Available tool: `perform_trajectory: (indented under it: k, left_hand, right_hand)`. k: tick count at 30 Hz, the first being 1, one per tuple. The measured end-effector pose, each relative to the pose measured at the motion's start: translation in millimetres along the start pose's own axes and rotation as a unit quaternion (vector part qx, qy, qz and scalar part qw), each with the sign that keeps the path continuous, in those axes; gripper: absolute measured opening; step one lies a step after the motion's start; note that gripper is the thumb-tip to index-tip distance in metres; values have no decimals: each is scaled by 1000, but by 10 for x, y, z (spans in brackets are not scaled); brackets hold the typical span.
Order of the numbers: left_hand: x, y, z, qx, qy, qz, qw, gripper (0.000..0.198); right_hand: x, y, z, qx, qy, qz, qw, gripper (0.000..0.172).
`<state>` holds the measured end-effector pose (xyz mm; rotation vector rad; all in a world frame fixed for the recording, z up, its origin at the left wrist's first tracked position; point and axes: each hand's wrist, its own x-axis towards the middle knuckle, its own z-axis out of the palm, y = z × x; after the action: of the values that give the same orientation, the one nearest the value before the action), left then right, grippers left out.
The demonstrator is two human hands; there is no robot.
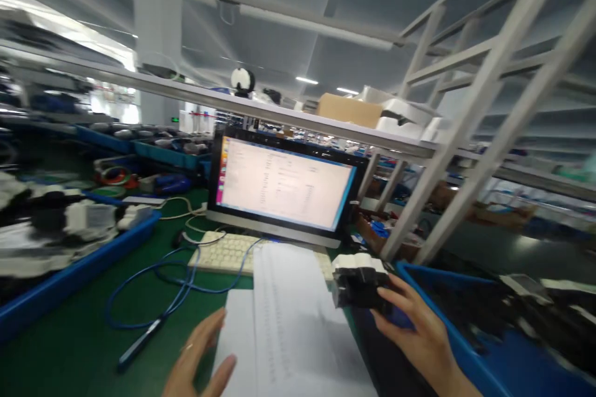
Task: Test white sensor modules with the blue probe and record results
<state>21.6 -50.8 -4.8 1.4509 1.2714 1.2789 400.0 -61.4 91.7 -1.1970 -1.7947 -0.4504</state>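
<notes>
My right hand (419,332) grips a small black and white device (359,279) at the lower right, just left of a blue bin (465,347). My left hand (200,353) hovers at the bottom centre with fingers apart, holding nothing, its fingertips at the left edge of white printed sheets (291,316) lying on the green mat. A lit monitor (284,186) stands behind the sheets with a cream keyboard (228,251) in front of it.
A blue cable (158,288) loops across the green mat (69,347) to a dark plug. A blue tray (69,267) of black and white parts sits left. White rack struts (470,130) rise at the right. A cardboard box (349,108) rests on the shelf above.
</notes>
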Motion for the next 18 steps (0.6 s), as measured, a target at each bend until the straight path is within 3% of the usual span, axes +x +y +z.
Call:
perform_trajectory:
  k: [3,6,9,12,16,18]
  left_hand:
    - [30,453,-18,-179,-105,-106,973,69]
    - [69,687,-185,-264,-135,-156,942,64]
    - [78,603,-448,-278,-85,-151,945,58]
    - [166,370,-655,-233,-58,-79,968,59]
    - [405,121,-717,-111,-109,28,987,66]
    - [520,53,-700,-41,-139,71,987,64]
  right_hand:
    - [-13,-702,643,122,-31,-110,986,35]
    - [-83,-1261,1172,249,-92,-141,954,46]
    - [-105,-1565,1486,302,-135,-149,932,48]
    - [-73,-1633,1620,334,-174,-119,919,48]
    - [-33,-1590,1746,354,-154,-8,922,62]
    - [-23,-1587,1839,344,-186,22,920,69]
